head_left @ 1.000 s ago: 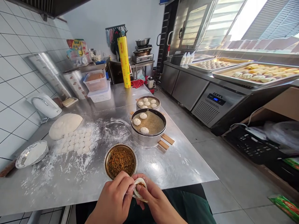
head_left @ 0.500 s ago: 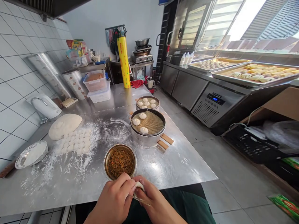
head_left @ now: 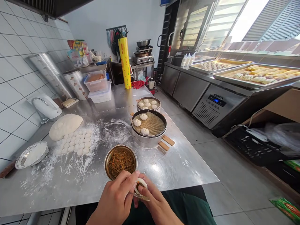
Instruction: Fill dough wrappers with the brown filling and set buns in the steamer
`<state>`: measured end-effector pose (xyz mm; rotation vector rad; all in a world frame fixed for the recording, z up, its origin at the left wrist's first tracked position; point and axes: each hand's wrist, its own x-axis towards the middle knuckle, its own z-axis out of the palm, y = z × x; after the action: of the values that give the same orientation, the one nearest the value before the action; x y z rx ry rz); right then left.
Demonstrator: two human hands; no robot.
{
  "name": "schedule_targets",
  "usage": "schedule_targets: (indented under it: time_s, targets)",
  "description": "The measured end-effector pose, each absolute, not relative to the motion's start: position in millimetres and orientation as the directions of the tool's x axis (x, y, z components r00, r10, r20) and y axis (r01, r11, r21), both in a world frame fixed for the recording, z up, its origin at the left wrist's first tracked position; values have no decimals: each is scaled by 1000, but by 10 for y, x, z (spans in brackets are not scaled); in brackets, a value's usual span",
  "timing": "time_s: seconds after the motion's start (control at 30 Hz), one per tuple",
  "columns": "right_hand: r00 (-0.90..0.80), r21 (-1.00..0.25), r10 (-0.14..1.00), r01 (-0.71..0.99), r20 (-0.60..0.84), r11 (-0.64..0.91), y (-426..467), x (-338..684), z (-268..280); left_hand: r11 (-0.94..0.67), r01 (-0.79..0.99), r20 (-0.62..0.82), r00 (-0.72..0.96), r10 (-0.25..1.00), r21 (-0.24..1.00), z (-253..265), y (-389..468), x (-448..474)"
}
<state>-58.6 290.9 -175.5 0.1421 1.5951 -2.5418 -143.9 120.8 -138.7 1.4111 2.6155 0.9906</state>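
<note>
A round dough wrapper (head_left: 143, 182) with brown filling showing in its open top sits between my hands, just in front of the table edge. My right hand (head_left: 156, 200) cups it, its thumb at the filling. The fingers of my left hand (head_left: 118, 195) are closed at the wrapper's left rim. Beneath the wrapper a thin flat strip, like a filling spatula (head_left: 142, 197), spans between the hands; which one grips it I cannot tell. Right behind my left hand stands a metal bowl (head_left: 106, 168) of chopped brown filling (head_left: 120, 161).
A steamer basket (head_left: 150, 142) with 3 buns stands beyond the bowl, another steamer (head_left: 157, 108) behind it. Floured dough pieces (head_left: 78, 143), a large dough lump (head_left: 65, 126) and a flour dish (head_left: 44, 153) lie left. A yellow film roll (head_left: 125, 64) stands at the back.
My left fingers have straightened and shifted slightly right over the wrapper's rim. The wrapper is turned so that more of its opening and filling shows.
</note>
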Motion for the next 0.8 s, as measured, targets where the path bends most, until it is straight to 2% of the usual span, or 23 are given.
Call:
schedule_targets:
  time_s: [0.13, 0.3, 0.43, 0.53, 0.63, 0.73, 0.8]
  targets:
    - [-993, -937, -66, 119, -103, -329, 2907, -585, -1786, 385, 778, 302, -571, 763, 496, -1353, 1242, -1448]
    - [-987, -959, -79, 157, -142, -238, 2922, -581, -1820, 348, 823, 293, -503, 813, 449, -1337, 1239, -1447]
    - [-990, -975, -114, 108, -87, -192, 2940, -601, -1769, 374, 820, 275, -516, 811, 434, -1361, 1240, -1439]
    - [-980, -963, -125, 179, -156, -203, 2969, -613, -1737, 360, 820, 286, -510, 811, 445, -1360, 1246, -1442]
    - [-962, -917, -158, 261, -222, -302, 3002, -615, -1737, 378, 796, 276, -541, 794, 472, -1329, 1243, -1454]
    - [-976, -910, -137, 208, -169, -359, 3009, -620, -1737, 384, 758, 281, -582, 763, 528, -1309, 1239, -1465]
    - [-984, -925, -111, 172, -143, -339, 2996, -625, -1725, 367, 761, 294, -575, 764, 536, -1321, 1241, -1467]
